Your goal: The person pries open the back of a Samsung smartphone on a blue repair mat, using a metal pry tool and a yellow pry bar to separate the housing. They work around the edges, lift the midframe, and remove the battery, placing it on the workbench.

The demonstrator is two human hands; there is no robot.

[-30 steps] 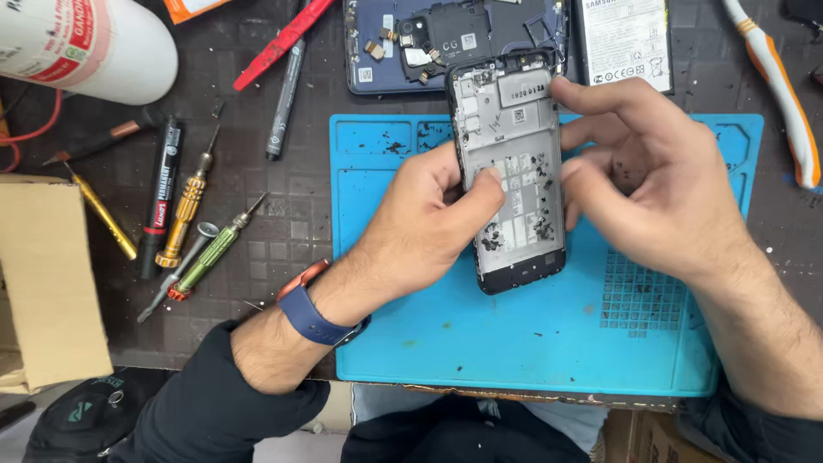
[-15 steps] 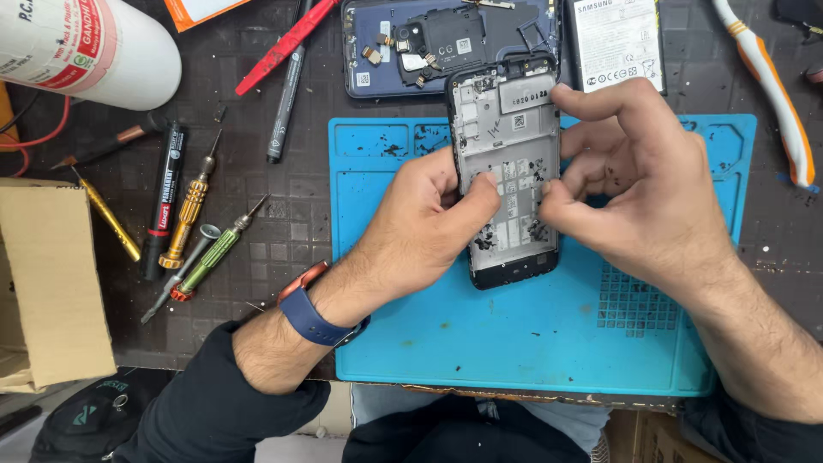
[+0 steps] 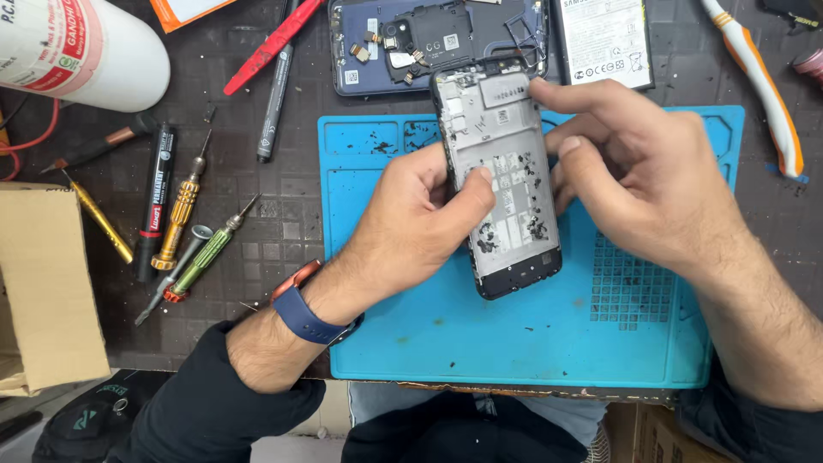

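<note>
At frame centre, above the blue mat (image 3: 531, 334), the left hand (image 3: 420, 223) grips the opened phone frame (image 3: 501, 171) by its left edge while the right hand (image 3: 643, 180) pinches its right edge with curled fingers (image 3: 570, 150).

Phone frame (image 3: 501, 184) over mat (image 3: 531, 343), centre of table (image 3: 283, 206). Back cover (image 3: 403, 43) at 12 o'clock, battery (image 3: 604, 39) at 1. Screwdrivers (image 3: 184, 214) at 9, box (image 3: 43, 283) beyond them.

Phone repair workshop, blue mat (image 3: 531, 343), screwdrivers (image 3: 184, 214), opened phone (image 3: 501, 184)
</note>
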